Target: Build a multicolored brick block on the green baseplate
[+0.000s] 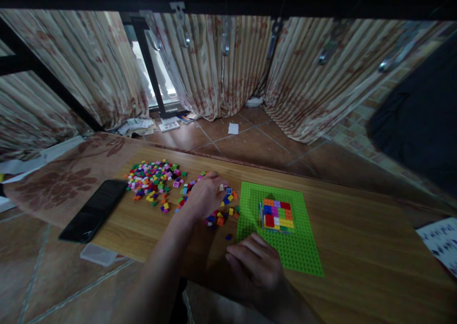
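Two bare hands work over a long surface (357, 229) of smooth, wood-grained board. Small, hard-edged plastic bricks in many colours lie loose on it in a larger heap (152, 179) at the left and a smaller scatter (226, 199) nearer the middle. Beside that scatter sits a flat, bright green baseplate (303, 252), its face covered with rows of round studs. On its upper middle stands a compact, roughly square brick build (276, 214), patched in red, orange, yellow, blue, purple and green.

The left hand (206, 195) reaches palm down over the scatter, fingers bent; whether it grips a brick cannot be told. The right hand (257, 262) is curled in by the baseplate's near left corner, and its fingers hide whatever may be inside. One dark blue brick (228, 237) lies just off its fingertips.

A glossy black phone (94, 212) rests across the left end of the surface, near the larger heap. The left forearm crosses the near edge, covering part of the wood and some bricks. Past the far edge are brown floor tiles (271, 141) and pleated, patterned curtains (221, 72). The widest stretch of wood runs right from the baseplate.
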`<action>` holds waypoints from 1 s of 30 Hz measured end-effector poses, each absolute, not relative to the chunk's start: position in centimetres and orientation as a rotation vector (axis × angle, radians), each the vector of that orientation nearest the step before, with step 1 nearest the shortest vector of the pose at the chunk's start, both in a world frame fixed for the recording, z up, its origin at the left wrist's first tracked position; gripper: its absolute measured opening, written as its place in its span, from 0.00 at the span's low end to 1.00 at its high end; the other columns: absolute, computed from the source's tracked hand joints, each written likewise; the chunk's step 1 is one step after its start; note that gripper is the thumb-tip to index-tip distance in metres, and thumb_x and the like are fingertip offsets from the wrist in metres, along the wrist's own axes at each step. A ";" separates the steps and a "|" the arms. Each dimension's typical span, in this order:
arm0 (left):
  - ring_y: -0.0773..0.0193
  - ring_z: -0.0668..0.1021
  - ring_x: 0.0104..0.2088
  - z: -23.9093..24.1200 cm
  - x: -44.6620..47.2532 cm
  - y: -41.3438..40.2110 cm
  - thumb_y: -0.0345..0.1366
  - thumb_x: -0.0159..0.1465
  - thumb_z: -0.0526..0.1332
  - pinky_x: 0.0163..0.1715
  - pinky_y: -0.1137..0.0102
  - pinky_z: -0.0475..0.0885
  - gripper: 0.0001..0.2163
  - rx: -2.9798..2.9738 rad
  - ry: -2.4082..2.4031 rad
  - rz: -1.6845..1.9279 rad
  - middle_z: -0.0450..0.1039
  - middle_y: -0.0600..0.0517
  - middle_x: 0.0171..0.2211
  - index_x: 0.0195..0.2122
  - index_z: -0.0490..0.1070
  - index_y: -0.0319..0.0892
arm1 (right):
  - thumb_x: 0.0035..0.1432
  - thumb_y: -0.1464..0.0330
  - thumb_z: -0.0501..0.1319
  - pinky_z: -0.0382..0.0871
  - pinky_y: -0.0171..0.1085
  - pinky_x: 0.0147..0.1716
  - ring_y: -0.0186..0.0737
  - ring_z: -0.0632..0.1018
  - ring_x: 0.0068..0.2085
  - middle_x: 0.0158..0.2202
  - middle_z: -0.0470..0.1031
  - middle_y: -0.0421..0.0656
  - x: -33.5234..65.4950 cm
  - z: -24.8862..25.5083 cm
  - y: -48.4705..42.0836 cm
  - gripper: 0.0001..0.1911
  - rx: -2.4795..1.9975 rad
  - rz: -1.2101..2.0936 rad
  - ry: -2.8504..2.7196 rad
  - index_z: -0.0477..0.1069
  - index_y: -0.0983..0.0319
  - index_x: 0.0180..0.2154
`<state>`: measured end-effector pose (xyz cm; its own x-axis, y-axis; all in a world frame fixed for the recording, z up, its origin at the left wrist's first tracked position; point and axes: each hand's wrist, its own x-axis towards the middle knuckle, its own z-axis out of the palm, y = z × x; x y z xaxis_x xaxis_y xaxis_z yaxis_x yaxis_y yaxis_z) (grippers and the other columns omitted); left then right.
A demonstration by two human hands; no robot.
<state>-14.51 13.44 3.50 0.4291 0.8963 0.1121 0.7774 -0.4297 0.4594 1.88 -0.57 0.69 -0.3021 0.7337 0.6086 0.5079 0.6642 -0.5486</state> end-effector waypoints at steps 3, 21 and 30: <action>0.58 0.77 0.45 3.0 -13.0 13.2 0.31 0.64 0.57 0.49 0.67 0.71 0.08 2.407 1.492 0.463 0.75 0.46 0.43 0.40 0.76 0.41 | 0.64 0.76 0.58 0.64 0.38 0.29 0.37 0.72 0.29 0.28 0.74 0.42 2.0 0.8 -0.6 0.06 -0.980 0.327 -1.979 0.72 0.62 0.40; 0.59 0.77 0.37 2.7 -11.3 11.7 0.31 0.66 0.56 0.40 0.66 0.72 0.07 2.026 1.276 0.809 0.76 0.47 0.36 0.41 0.73 0.39 | 0.60 0.79 0.62 0.69 0.38 0.31 0.37 0.75 0.31 0.30 0.78 0.42 4.2 2.5 -0.3 0.10 -1.034 0.192 -1.855 0.74 0.61 0.42; 0.68 0.75 0.29 2.0 -7.8 9.9 0.39 0.65 0.61 0.32 0.72 0.71 0.12 1.314 0.771 0.894 0.76 0.51 0.31 0.45 0.78 0.39 | 0.62 0.65 0.63 0.72 0.39 0.37 0.40 0.79 0.38 0.37 0.80 0.42 9.1 2.1 1.7 0.06 -1.524 0.180 -1.217 0.79 0.56 0.39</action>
<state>-7.76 9.88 1.97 0.4666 0.8842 0.0210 -0.1085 0.0336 0.9935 9.11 1.71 2.05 0.4565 0.7513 0.4767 0.5812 0.1539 -0.7991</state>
